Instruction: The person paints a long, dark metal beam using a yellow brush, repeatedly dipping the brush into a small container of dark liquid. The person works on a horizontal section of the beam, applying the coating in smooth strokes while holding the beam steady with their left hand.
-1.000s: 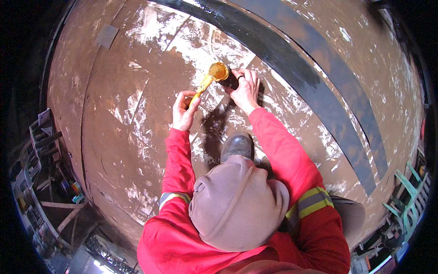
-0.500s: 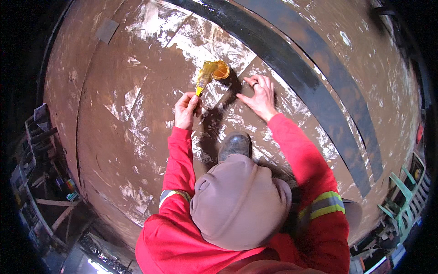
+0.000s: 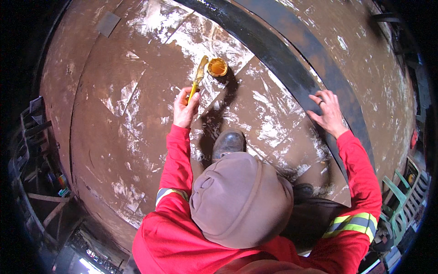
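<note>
My left hand grips a yellow-handled tool with a flat, narrow end coated in amber stuff; I cannot tell whether that end is a blade or bristles. Just right of its tip stands a small round pot of orange-brown contents, its rim smeared. Over to the right, my right hand has its fingers spread, holding nothing, palm down over the long dark strips. Whether it touches them is unclear. The inner black strip looks partly wet and glossy; the outer grey strip is duller and blotched.
The brown floor sheeting is streaked with white. A small grey square piece lies at the far left. My boot is below the pot. A green plastic chair stands at the lower right, and a cluttered frame at the left.
My right hand has moved right, from beside the pot to over the dark strips. The tool in my left hand has turned, its tip now apart from the pot.
</note>
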`<state>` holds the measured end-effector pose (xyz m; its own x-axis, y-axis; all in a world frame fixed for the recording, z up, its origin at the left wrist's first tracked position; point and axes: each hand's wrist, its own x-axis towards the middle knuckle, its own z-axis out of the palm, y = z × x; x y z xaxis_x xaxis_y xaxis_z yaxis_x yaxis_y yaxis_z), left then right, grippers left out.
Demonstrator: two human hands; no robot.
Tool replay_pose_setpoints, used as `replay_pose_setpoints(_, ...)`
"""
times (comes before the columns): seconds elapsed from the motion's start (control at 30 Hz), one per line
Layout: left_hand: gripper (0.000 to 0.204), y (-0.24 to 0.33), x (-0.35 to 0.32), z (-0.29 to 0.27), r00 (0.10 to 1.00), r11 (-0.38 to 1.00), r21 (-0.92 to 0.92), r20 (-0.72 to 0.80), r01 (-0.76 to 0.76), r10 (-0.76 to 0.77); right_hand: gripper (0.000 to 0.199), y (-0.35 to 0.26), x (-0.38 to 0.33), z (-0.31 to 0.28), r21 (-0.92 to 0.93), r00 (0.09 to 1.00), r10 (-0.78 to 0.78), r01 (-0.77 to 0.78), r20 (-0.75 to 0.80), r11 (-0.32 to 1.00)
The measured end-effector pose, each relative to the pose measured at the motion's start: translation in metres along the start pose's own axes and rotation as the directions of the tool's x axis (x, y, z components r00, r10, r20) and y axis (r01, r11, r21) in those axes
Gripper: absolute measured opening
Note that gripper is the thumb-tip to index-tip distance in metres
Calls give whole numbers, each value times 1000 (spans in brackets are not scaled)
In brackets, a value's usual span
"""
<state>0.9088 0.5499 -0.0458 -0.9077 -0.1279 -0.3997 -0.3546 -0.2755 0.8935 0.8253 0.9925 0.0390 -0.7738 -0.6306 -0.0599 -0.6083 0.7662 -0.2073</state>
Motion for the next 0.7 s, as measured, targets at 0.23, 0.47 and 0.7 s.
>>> replay_pose_setpoints(0.23, 26, -3, -4, 3, 999, 956, 294, -30, -2, 12, 45, 31, -57, -16, -52, 969, 92, -82, 229, 995)
replay_pose_setpoints(0.47, 20, 18, -16, 19, 986, 920, 370, -55, -127, 158, 45, 62, -117, -10, -144, 806, 254, -209, 534, 967)
replay_pose_setpoints(0.7, 19, 2, -11, 23, 993, 994, 0, -41, -113, 113, 44, 70, -154, 3, -139, 729, 350, -336, 588, 932)
